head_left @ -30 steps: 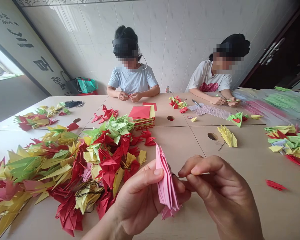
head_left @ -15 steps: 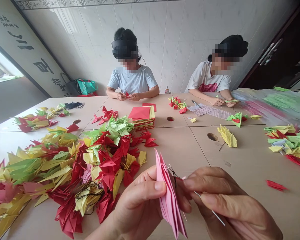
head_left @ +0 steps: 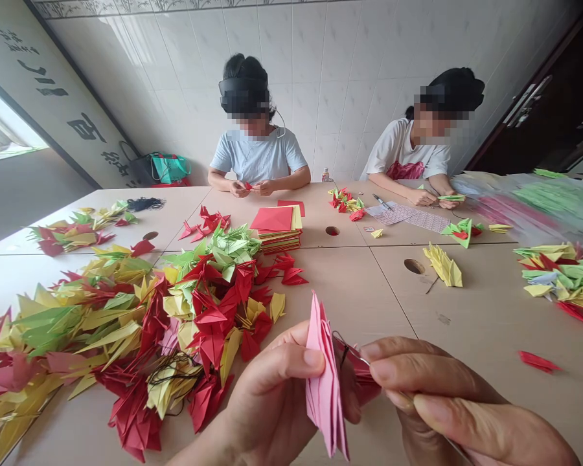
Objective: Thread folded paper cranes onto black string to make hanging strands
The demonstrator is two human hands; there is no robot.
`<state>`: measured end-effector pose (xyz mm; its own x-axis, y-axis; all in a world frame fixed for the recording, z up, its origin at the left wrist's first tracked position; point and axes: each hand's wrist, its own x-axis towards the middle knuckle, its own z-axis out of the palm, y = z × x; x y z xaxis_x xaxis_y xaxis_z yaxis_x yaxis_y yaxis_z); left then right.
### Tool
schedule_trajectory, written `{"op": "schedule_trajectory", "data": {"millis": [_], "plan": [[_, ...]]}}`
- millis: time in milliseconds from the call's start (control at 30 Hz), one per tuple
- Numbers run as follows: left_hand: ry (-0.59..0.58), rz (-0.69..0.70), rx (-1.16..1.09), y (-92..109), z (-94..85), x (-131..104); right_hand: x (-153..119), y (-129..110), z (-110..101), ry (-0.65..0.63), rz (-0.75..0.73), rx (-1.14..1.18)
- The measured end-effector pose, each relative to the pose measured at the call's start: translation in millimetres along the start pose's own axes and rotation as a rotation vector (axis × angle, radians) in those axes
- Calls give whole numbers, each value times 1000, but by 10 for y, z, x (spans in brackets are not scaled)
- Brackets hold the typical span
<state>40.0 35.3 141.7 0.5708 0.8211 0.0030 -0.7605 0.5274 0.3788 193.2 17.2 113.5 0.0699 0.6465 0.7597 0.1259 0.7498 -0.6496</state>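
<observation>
Several pink folded papers [head_left: 324, 388] stand pinched together between the thumb and fingers of my left hand [head_left: 272, 388], low in the middle of the head view. Behind them, a darker red-pink folded paper [head_left: 366, 382] shows between my two hands. My right hand [head_left: 447, 388] is closed on a thin metal needle [head_left: 364, 358], whose tip end shows near that darker paper. A black thread [head_left: 342, 346] loops beside the pink papers. Part of the needle is hidden by my right fingers.
A large heap of red, yellow, green and pink folded papers [head_left: 214, 317] covers the left of the table [head_left: 340, 285]. Behind it is a stack of square paper [head_left: 276, 226]. Two people sit opposite, one [head_left: 260, 155] handling red paper. Yellow folded papers [head_left: 442, 264] lie right.
My right hand has moved right and slightly down, and less of the needle shows. The pink papers have turned a little in my left hand, and the darker paper behind is more visible.
</observation>
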Motion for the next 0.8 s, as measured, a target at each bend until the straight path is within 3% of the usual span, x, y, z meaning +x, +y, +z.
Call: {"op": "schedule_trajectory", "data": {"millis": [133,600,800], "plan": [[99,14,-4,11,14,7,12,-11,22,43,28,68],[237,74,-41,64,56,-42,258,-83,96,72,264,389],[166,56,-18,72,60,-26,205,-15,-6,96,214,374]]}}
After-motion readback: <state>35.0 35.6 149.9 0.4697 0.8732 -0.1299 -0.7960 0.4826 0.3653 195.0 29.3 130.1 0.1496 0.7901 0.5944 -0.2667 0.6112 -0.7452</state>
